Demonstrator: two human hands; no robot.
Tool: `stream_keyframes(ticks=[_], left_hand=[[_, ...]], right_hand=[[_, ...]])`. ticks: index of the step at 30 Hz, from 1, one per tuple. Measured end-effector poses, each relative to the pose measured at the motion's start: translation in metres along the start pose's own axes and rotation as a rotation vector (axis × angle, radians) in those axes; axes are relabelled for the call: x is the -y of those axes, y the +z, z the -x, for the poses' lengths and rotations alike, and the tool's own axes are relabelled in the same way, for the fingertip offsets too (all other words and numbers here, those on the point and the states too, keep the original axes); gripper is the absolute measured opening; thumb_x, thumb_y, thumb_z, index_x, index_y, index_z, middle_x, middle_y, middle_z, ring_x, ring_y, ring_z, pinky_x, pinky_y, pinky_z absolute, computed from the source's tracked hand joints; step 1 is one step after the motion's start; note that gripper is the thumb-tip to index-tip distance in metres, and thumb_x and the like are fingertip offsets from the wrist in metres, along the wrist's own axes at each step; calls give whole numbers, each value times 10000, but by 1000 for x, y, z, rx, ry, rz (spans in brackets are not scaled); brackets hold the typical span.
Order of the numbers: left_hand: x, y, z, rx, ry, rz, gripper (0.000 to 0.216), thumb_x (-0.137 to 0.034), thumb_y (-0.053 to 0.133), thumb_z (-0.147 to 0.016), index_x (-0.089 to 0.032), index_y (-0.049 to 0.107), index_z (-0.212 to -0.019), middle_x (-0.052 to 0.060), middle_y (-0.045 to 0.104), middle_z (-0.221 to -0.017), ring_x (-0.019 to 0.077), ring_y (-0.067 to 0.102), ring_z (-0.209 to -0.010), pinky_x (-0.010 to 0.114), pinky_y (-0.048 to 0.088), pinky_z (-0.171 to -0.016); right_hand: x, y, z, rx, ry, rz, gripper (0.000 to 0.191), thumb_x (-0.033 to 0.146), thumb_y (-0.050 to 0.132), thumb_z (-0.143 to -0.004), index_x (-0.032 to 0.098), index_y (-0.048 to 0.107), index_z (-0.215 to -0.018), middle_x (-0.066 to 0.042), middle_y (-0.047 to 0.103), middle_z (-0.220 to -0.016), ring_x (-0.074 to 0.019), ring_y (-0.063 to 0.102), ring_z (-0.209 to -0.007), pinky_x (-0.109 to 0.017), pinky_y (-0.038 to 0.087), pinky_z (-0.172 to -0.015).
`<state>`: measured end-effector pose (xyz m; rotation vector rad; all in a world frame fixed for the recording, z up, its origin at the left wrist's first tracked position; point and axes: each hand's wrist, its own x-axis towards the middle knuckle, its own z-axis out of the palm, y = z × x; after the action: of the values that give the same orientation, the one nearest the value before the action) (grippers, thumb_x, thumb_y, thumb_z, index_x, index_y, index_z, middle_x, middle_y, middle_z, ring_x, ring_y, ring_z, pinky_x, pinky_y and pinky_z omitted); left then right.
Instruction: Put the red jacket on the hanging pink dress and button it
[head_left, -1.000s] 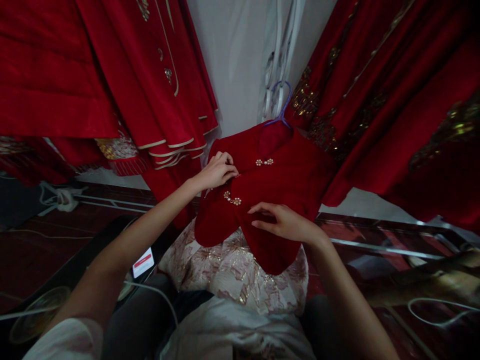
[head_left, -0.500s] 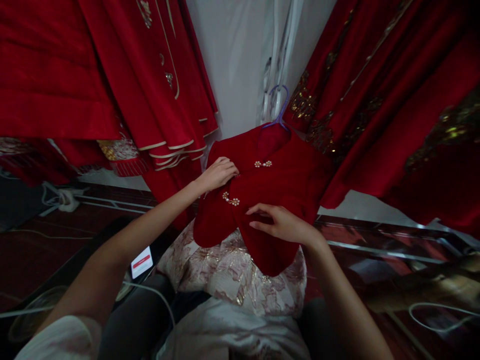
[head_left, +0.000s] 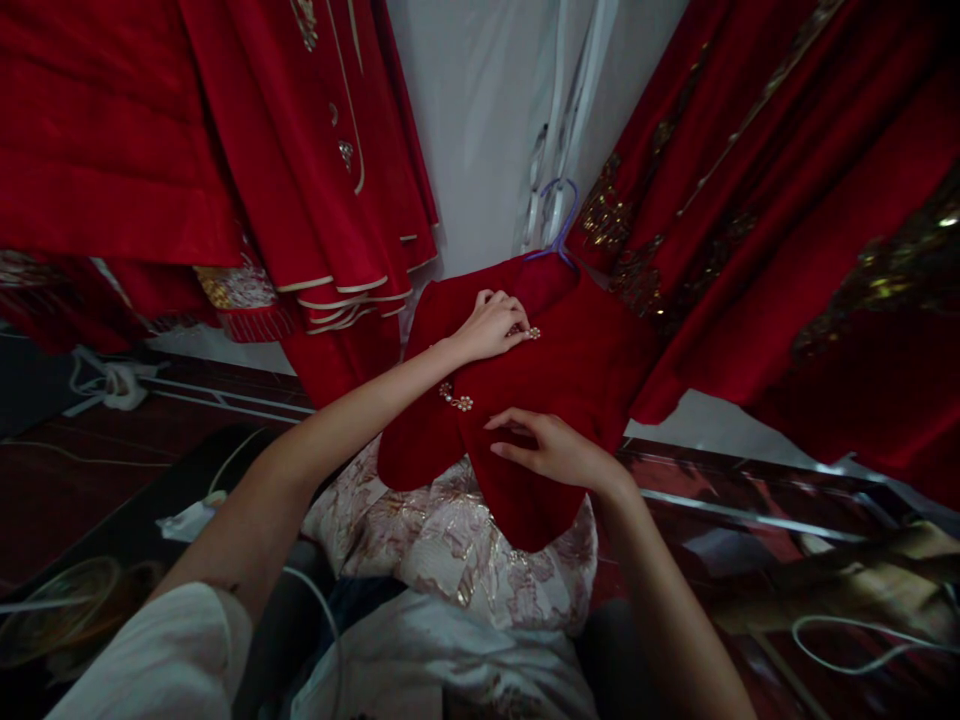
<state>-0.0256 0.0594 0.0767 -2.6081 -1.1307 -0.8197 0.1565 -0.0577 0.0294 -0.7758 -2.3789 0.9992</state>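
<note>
A red jacket hangs on a purple hanger and spreads down towards my lap. Two flower-shaped, beaded clasps join its front edges. At the upper flower clasp, my left hand is closed, its fingertips bent onto the clasp and hiding the left half. The lower flower clasp lies uncovered below that wrist. My right hand rests over the lower front of the jacket, thumb and fingers apart, holding nothing. Under the hem, a pale cloth with a gold floral pattern covers my lap.
Red garments with light trim hang on the left. More red garments with gold sequins hang on the right, close beside the jacket. A clear cup stands at lower left, and a white cable crosses near my left arm.
My left hand has moved up and right across the jacket, from between the clasps to the upper clasp. The right hand stays nearly where it was.
</note>
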Motion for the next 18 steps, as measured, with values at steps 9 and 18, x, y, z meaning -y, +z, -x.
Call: stream_keyframes(ticks=[9,18], left_hand=[[-8,4,-1,-33,115,-129,155,-157,457,-885,-171,601,-941,42,638,-807,204,570,-924,601,51,-1138],[-6,6,1,-38,84,-271,208,-214,337,-960,-150,516,-1043,41,641,-868,173,604,-878,570,131,-1151]], right_hand=[[3,-7,-4,-43,37,-132,208,316,615,-841,221,659,-1021,-32,705,-1020,-160,671,-926,-363,547,-883],[10,-61,-51,-773,-93,-194,340,467,632,-803,187,633,-995,-89,677,-1072,-196,634,-1021,-385,478,-979]])
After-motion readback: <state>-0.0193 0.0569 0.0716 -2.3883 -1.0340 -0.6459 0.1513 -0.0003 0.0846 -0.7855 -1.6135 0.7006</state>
